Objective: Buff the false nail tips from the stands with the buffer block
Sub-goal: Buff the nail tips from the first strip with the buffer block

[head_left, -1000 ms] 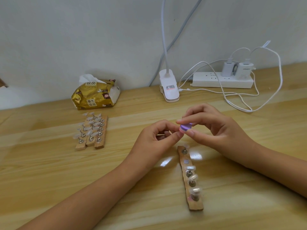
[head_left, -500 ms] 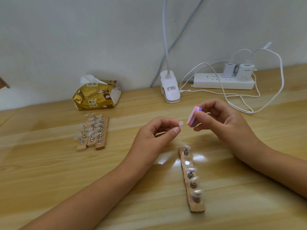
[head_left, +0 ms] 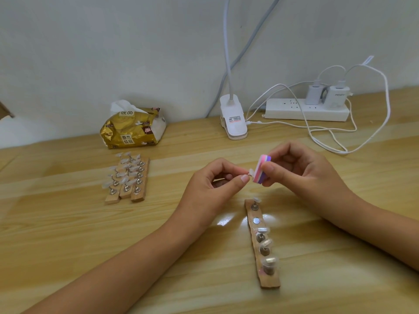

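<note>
Head view, single moment.

Left hand (head_left: 210, 186): thumb and forefinger pinch a small clear nail tip (head_left: 251, 171), held in the air above the table (head_left: 68, 234). The other fingers are curled.

Right hand (head_left: 301, 173): thumb and fingers grip the buffer block (head_left: 263, 169) (pink, white and purple layers, seen edge-on). Its face touches the nail tip.

Near stand (head_left: 268, 282): a wooden strip lying on the table just below both hands, running away from the viewer. The second position from the far end shows a bare metal disc. The other four carry metal pegs topped with clear tips.

Three more stands (head_left: 137, 197) lie side by side, well apart to the left, with tips on their pegs.

Along the wall: gold tissue pack (head_left: 133, 132), white lamp clip (head_left: 233, 121), power strip (head_left: 294, 112) with two chargers plugged in and white cables looping over the table.
</note>
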Demonstrator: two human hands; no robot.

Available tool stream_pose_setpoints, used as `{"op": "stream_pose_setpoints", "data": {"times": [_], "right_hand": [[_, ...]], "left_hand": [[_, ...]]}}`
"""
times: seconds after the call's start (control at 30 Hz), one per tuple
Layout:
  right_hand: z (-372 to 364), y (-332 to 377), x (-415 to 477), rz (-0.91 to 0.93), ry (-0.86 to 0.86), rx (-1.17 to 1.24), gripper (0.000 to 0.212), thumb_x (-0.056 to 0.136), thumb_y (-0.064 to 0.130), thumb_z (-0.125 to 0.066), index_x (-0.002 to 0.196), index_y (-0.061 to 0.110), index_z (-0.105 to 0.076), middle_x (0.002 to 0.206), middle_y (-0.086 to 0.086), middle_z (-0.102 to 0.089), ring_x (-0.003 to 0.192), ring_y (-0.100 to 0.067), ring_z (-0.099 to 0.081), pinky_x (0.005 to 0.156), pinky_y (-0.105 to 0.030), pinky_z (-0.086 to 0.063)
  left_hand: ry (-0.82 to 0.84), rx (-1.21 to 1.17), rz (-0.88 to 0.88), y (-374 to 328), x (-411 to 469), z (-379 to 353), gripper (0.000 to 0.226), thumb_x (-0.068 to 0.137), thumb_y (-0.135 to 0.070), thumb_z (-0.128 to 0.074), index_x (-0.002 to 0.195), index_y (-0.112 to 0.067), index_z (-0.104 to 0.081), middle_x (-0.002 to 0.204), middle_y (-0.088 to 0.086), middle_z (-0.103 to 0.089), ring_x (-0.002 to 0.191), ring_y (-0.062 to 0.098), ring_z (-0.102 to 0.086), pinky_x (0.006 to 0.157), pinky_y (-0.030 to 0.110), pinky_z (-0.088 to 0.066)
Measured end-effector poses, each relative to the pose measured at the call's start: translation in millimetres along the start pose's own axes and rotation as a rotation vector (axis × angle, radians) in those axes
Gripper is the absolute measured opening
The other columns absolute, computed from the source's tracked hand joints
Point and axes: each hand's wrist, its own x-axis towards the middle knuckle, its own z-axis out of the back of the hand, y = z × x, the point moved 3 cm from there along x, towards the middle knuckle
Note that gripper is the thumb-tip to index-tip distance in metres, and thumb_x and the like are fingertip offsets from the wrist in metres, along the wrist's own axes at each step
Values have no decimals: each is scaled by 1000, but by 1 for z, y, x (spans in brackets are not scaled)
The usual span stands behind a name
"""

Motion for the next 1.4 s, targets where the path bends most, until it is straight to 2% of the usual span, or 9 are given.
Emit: {"op": "stream_pose_setpoints", "data": {"times": [0.13,0.43,0.63,0.83,0.97,1.07,1.2,1.3,1.4], "right_hand": [[1,-3,1,-16,-24,-16,33,73,31,-72,92,7,-60,85,-5,-75,80,-20,-72,76,-29,-60],[-2,-5,3,-86,44,28,25,77,21,-69,91,3,-59,85,-6,-76,82,-16,-73,75,-23,-58],[-1,-3,3,-63,8,64,24,76,18,-68,90,2,-59,82,-4,-75,79,-15,-73,74,-23,-59],[-2,-2,3,-63,11,56,24,76,19,-68,91,2,-59,83,-3,-75,79,-15,-73,74,-23,-58],[0,-1,3,-28,-47,34,28,73,28,-71,90,8,-60,84,-2,-75,80,-16,-72,76,-26,-59],[-2,-2,2,-37,4,8,30,74,29,-71,92,7,-61,85,-5,-75,81,-19,-72,79,-31,-60],[1,0,3,4,-56,32,27,75,27,-69,92,9,-59,85,-3,-75,82,-16,-73,77,-24,-58],[1,-2,4,-29,-19,29,28,76,24,-69,93,5,-58,85,-4,-76,83,-16,-73,79,-25,-58],[4,3,5,41,-95,66,24,79,24,-66,96,8,-59,87,-2,-75,84,-15,-72,76,-24,-58]], "left_hand": [[-13,-3,-5,0,0,1,9,83,-8,-70,82,-17,-70,80,4,-60,79,8,-55,74,13,-48],[-6,-6,-19,0,1,0,9,83,-7,-69,83,-15,-71,77,-3,-62,78,8,-56,72,12,-46],[-3,-5,-24,2,2,1,8,84,-7,-69,84,-14,-71,71,-13,-62,75,2,-55,70,10,-45],[-8,-15,-35,2,2,1,11,84,-7,-68,82,-18,-70,72,-13,-62,77,3,-56,72,11,-45],[-2,-16,-37,3,2,1,10,84,-8,-69,82,-18,-70,72,-15,-62,78,2,-56,72,10,-45],[-8,-15,-37,4,2,1,10,83,-7,-69,82,-17,-70,72,-14,-62,77,3,-57,72,11,-46],[-5,0,-32,5,2,2,7,83,-7,-69,83,-14,-70,72,-15,-62,76,1,-56,71,10,-45],[-20,-6,-17,7,3,3,7,83,-6,-70,84,-12,-71,72,-14,-60,75,1,-56,70,10,-44],[-18,-17,-12,8,4,2,7,83,-9,-70,84,-16,-71,76,-12,-65,76,0,-57,70,10,-44]]}}
